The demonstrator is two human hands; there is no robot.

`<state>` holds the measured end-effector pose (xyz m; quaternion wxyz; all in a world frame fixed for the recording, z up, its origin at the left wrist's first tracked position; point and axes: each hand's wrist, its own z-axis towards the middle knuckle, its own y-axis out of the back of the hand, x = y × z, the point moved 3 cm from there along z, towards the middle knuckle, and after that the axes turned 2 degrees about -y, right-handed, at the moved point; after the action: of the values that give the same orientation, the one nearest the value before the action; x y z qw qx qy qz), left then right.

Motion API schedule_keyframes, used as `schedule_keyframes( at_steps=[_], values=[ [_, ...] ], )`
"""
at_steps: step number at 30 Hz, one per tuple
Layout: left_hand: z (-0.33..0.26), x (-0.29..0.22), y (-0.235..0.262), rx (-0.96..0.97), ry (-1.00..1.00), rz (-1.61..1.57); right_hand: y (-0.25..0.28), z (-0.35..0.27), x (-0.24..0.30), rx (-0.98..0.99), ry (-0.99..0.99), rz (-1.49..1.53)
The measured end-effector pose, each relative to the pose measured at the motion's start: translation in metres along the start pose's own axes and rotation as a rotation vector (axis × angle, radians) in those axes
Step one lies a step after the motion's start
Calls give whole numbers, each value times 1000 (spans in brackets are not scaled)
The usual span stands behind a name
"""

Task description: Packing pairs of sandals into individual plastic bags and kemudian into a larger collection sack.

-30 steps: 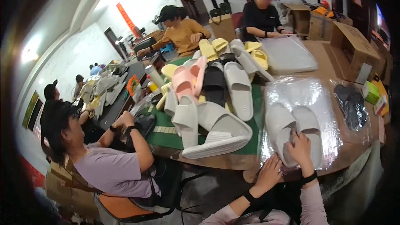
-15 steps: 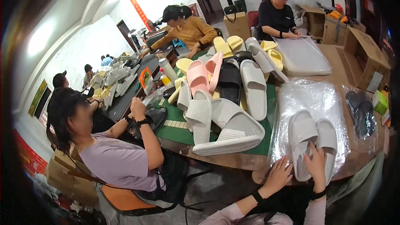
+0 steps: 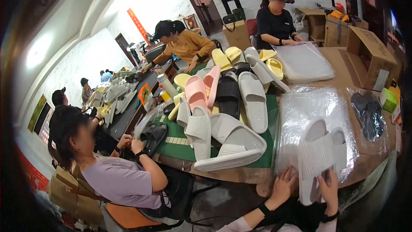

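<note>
A pair of light grey slippers is at the near edge of the table, over a stack of clear plastic bags (image 3: 296,120). The left grey slipper (image 3: 316,152) looks raised toward me and overlaps the right grey slipper (image 3: 339,146). My right hand (image 3: 329,193) is closed on the left slipper's heel edge, its thumb toward the sole. To the left of that slipper, my left hand (image 3: 281,189) lies at the bags' near edge, fingers stretched out and apart. Whether its fingertips touch the plastic, I cannot tell.
Grey, black, pink and yellow slippers (image 3: 227,99) are piled on a green mat (image 3: 171,150). Bagged dark slippers (image 3: 368,114) lie at right, near an open cardboard box (image 3: 371,56). More clear bags (image 3: 302,62) are stacked farther back. A co-worker (image 3: 116,163) sits at left.
The left slipper has come up and toward me in my right hand, now overlapping the other one. My left hand has shifted slightly left and down. The view has tilted a little.
</note>
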<state>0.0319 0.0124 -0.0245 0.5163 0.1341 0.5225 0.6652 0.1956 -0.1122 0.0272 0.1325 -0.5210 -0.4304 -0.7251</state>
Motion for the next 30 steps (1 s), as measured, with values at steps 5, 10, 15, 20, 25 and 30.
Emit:
schedule_keyframes(
  at_steps=[5,10,15,20,25,30],
  values=[
    [19,1,34,-148,-39,-120,25,-42,-15,106,47,193],
    [13,5,59,-208,12,-226,36,-39,43,317,181,172],
    [13,9,65,-242,31,-156,24,-49,32,745,219,391],
    [31,10,50,-198,-18,-186,19,-57,48,887,193,613],
    [24,27,41,-74,-94,-296,-1,-48,64,1080,215,690],
    [33,37,35,19,-200,-399,-1,-49,52,1100,281,717]
  ],
)
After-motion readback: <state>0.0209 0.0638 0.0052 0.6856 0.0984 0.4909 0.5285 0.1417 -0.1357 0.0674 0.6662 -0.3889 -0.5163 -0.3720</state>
